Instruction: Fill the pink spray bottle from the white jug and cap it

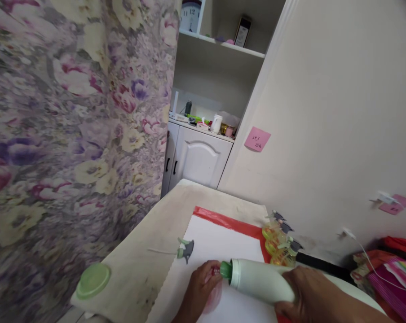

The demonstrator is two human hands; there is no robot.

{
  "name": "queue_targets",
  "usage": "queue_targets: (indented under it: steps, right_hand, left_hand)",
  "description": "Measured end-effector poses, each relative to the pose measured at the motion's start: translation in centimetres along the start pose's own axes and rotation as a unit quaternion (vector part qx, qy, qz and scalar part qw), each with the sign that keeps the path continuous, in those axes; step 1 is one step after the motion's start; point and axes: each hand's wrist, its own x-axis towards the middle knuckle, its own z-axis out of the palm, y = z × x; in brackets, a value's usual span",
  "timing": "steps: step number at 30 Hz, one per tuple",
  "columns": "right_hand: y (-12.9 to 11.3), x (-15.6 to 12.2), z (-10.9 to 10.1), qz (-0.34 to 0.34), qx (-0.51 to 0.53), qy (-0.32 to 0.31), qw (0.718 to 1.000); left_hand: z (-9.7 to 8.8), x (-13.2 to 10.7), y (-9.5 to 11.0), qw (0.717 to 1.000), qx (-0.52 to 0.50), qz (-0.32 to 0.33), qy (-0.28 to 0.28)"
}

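Observation:
My right hand [304, 291] grips a large pale green bottle [257, 279], tipped sideways with its mouth to the left. Green liquid [226, 270] shows at that mouth, right by the neck of a clear pink bottle [214, 298]. My left hand [199, 289] is closed round this smaller bottle's upper part, partly hiding it. A grey and green spray head [185, 249] with a thin tube lies on the white sheet [223, 235], left of the hands. A round light green lid [93, 280] rests at the table's near left corner.
Several yellow spray bottles [279, 244] stand at the table's right edge by the wall. Red material [228, 220] borders the sheet. A floral curtain [78, 134] hangs on the left, and a white cabinet [199, 159] stands beyond the table [139, 251]. Folded cloths [388, 278] lie at right.

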Motion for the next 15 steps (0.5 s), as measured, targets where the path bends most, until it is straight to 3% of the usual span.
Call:
queue_targets:
  steps: [15]
  right_hand:
    - [-0.01,-0.08,-0.3,-0.006,0.01,-0.004,1.0]
  left_hand:
    - [0.11,0.15,0.07,1.0,-0.002,-0.002,0.001]
